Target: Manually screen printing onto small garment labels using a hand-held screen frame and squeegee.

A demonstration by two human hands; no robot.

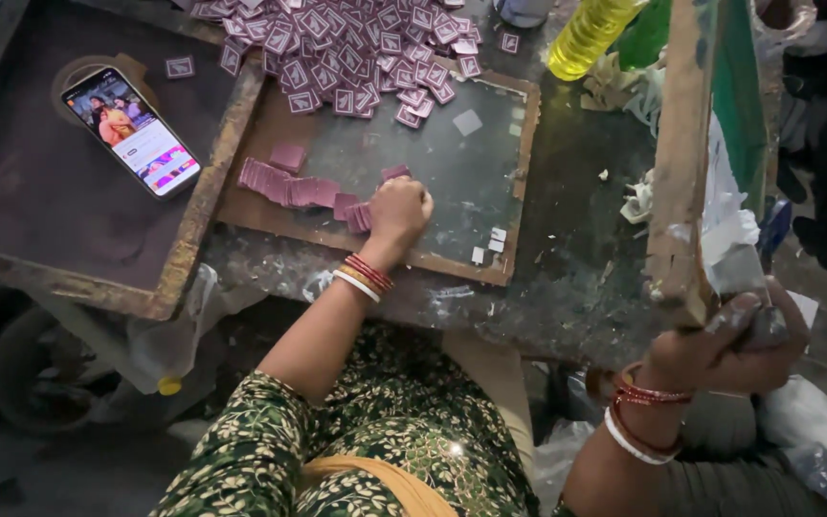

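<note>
Two hands: left hand (401, 208) grip clenched on maroon tags (361, 216); right hand (734, 345) grip grasping wooden frame (679, 163).
Worktop: stained worktop (576, 258), glass-topped board (461, 182).
Tags: row (284, 185) just left of the fist, loose heap (346, 53) beyond.

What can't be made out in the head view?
- Left hand: closed over the small maroon cards; whether it pinches one is hidden by the fist.
- Right hand: grip on the wooden frame; the frame's top is cut off by the upper edge.
- Yellow bottle: top cut off by the upper edge.
- Printed tags: print too small.
</note>
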